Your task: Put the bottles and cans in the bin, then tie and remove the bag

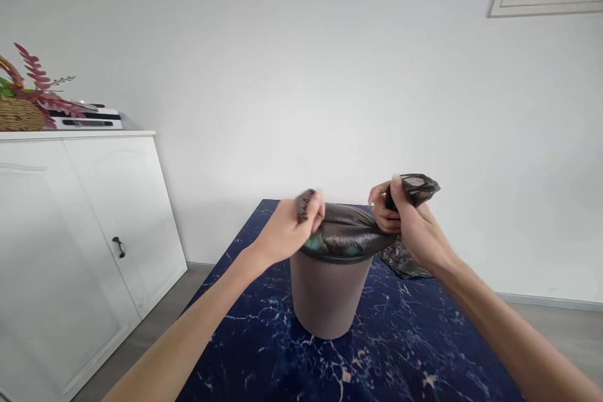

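A black garbage bag (348,240) is stretched across the mouth of a grey-brown trash can (330,295), which stands upright. My left hand (301,223) is closed on one gathered end of the bag at the can's left rim, slightly blurred. At the right rim my right hand (400,213) grips the other gathered end, and a loose tuft of plastic sticks out above the fist. Through the taut film, greenish and brownish contents show faintly. Both hands hide parts of the rim.
The can stands on a blue marble-patterned table (264,352). Another piece of black plastic (402,262) lies on it, behind my right wrist. To the left is a white cabinet (94,226) with a wicker basket (21,114) and a white box (89,119) on top. A wall rises behind.
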A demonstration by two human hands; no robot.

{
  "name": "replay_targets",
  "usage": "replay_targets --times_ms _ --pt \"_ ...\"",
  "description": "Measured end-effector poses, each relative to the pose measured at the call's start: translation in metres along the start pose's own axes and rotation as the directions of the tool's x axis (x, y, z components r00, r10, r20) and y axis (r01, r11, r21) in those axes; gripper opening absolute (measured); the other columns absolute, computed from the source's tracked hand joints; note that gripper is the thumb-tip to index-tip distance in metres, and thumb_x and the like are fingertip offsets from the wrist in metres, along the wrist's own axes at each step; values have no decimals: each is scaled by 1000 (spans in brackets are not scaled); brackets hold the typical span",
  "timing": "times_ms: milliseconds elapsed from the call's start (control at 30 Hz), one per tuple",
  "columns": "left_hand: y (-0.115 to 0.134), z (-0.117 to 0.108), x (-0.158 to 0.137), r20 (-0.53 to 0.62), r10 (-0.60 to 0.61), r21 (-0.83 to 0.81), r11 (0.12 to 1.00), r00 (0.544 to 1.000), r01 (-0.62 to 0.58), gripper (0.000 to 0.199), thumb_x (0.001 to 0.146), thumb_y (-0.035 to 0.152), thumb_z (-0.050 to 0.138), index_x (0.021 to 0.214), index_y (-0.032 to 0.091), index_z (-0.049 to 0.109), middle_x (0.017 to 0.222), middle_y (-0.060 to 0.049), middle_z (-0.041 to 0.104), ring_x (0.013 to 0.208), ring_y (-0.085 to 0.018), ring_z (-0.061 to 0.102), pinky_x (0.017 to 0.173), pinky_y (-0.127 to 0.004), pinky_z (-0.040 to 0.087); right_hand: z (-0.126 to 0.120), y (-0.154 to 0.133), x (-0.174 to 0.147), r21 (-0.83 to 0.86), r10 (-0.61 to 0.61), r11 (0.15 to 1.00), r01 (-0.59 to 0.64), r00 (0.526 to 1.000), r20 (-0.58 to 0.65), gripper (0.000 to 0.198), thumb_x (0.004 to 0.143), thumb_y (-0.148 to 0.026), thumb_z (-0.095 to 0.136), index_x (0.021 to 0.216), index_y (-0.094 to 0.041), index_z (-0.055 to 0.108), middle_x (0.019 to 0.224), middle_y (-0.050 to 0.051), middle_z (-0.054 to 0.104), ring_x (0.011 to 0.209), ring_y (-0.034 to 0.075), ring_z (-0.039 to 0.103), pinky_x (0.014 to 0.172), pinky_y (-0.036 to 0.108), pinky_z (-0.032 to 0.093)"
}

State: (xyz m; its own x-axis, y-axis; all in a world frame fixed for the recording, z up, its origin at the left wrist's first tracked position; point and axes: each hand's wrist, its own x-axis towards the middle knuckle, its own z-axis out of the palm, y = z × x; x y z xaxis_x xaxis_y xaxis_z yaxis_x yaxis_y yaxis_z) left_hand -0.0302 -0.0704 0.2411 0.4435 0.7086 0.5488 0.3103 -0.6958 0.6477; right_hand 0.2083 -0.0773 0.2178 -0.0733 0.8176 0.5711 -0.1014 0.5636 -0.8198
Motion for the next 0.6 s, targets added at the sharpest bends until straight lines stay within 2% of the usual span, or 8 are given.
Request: replay_targets --times_ms 67,133,300,400,467,500,567,600 --pt "7 -2 2 164 -20 290 957 986 -29 29 107 26 46 83 22 61 80 -4 68 70 -18 59 70 -34 44 4 -9 0 -49 54 998 -49 993 105 56 100 -78 55 92 -25 69 68 -6 27 54 11 16 49 31 15" --pt "12 -3 6 235 -37 479 874 971 -83 17 94 9 51 93 21 63 94 -7 72 77 -21 63 68 -34 43 8 -20 2 -46 97 995 -91 982 162 54 102 -76 53 93 -25 69 68 -6 26 54 11 15 49 31 15" --pt "10 0 14 174 -63 647 759 983 -66 30 84 1 49 104 19 62 95 -9 72 79 -25 66 64 -34 41 13 -40 2 62 143 985 -162 961 235 51 104 -71 55 92 -24 72 65 -7 22 54 11 14 50 30 25" --pt "7 4 14 135 -37 588 807 990 -50 21 88 5 53 99 21 60 91 -7 71 80 -25 66 67 -34 43 13 -43 1 126 194 964 -233 945 263 53 105 -72 53 91 -24 73 62 -8 24 52 12 20 61 32 47" --pt "5 6 14 100 -26 405 914 995 -17 12 100 17 50 93 23 59 87 -5 71 80 -24 66 73 -35 47 10 -40 1 141 200 962 -232 957 212 53 102 -74 55 93 -25 74 61 -5 36 58 15 44 80 37 57" --pt "4 7 14 75 -32 281 960 997 9 22 106 27 46 90 23 60 87 -4 71 82 -23 67 78 -36 50 7 -36 1 139 188 967 -213 966 176 54 100 -76 56 98 -26 75 67 -1 50 69 19 58 91 39 58" --pt "1 9 15 -10 -67 96 993 998 68 44 114 46 34 89 23 63 91 -5 72 92 -24 69 91 -38 52 -2 -27 -2 119 162 976 -180 976 148 62 98 -82 52 122 -30 75 103 7 75 108 28 71 110 45 54" --pt "0 9 15 -65 -83 60 994 994 87 50 114 53 32 91 23 66 97 -5 73 101 -25 69 98 -39 52 -9 -21 -5 99 158 979 -177 972 172 68 97 -85 49 137 -34 70 130 9 74 127 31 68 118 48 50"
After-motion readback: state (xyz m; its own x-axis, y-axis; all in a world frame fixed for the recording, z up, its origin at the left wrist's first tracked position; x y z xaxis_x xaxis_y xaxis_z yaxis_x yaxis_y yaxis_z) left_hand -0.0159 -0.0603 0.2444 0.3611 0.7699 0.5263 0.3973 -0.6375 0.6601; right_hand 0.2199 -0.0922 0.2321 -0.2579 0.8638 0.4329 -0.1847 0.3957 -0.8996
